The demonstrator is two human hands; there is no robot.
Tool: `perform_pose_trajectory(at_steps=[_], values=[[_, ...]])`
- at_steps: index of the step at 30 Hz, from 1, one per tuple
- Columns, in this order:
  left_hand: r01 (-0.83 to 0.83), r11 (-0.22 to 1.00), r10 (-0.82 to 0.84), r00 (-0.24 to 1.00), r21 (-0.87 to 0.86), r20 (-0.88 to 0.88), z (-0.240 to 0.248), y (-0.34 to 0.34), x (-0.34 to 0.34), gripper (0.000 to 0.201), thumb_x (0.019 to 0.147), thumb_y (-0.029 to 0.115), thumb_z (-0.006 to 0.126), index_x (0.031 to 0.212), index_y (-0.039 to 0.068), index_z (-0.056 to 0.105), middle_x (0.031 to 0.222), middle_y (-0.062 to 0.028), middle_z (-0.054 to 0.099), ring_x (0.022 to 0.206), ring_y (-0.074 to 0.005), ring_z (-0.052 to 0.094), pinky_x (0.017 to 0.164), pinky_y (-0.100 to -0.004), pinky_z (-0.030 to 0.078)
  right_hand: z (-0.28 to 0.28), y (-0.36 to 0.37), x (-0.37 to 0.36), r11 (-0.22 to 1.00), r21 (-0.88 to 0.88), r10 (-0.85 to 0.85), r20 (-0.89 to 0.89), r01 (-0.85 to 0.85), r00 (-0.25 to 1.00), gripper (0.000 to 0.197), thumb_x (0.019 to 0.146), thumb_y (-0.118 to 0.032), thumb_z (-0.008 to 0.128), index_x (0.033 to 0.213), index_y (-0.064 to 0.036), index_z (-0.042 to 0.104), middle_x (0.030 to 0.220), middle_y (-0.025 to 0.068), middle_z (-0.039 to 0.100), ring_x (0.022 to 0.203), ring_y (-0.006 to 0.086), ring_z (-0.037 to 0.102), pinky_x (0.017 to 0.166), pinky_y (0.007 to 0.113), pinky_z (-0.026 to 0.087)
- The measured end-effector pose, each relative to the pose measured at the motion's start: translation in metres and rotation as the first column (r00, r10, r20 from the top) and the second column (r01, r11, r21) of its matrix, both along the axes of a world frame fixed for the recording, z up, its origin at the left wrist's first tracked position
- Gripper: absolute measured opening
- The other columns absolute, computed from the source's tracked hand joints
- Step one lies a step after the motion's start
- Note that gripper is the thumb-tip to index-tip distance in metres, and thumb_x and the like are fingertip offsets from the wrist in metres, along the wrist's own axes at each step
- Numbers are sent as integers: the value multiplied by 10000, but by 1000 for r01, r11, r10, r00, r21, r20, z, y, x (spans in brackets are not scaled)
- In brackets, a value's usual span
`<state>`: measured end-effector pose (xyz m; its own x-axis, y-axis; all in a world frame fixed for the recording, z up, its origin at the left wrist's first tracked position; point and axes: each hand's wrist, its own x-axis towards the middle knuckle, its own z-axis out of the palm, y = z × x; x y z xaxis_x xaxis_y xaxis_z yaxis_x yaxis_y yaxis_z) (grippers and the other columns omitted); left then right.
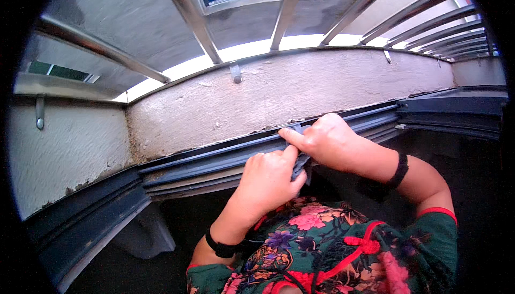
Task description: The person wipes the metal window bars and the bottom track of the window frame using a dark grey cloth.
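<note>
A grey-blue cloth [301,166] is bunched between my two hands at the dark metal window track [214,158]. My right hand [328,139] is closed on the cloth's upper part, its index finger pointing left along the track's outer rail. Just below and to the left, my left hand [266,178] grips the cloth's lower folds, with the thumb beside them. The two hands nearly touch. Part of the cloth is hidden under my fingers, so where it meets the grooves cannot be seen fully.
Beyond the track lies a rough pale ledge [300,87] with chipped edges. Metal bars [193,17] rise along its outer side, fixed by small brackets [235,72]. The track's corner frame [88,208] turns toward me at left, and another frame section [456,112] lies at right.
</note>
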<state>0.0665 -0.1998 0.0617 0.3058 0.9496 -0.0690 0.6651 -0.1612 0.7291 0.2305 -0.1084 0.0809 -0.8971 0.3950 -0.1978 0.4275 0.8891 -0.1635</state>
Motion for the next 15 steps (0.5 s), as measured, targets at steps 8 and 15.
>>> perform_pose_trajectory(at_steps=[8,15], values=[[-135,982,136,991,-133,0,14,4,-10,287,792,249,662,971,35,597,749,-228,648,708,-403,651,656,-500,518,-18,-8,18,996,4,-83,-167,85,982,385,773,-207,635,1138,-84,630,564,9,574,532,187,632,462,341,467],[-186,974,159,969,-132,-187,22,5,-8,452,787,190,656,1216,62,601,751,-238,639,728,-395,651,672,-463,510,-19,-9,19,996,-27,-89,-200,85,976,350,793,-220,631,1114,-94,576,571,30,590,539,206,641,456,344,458]])
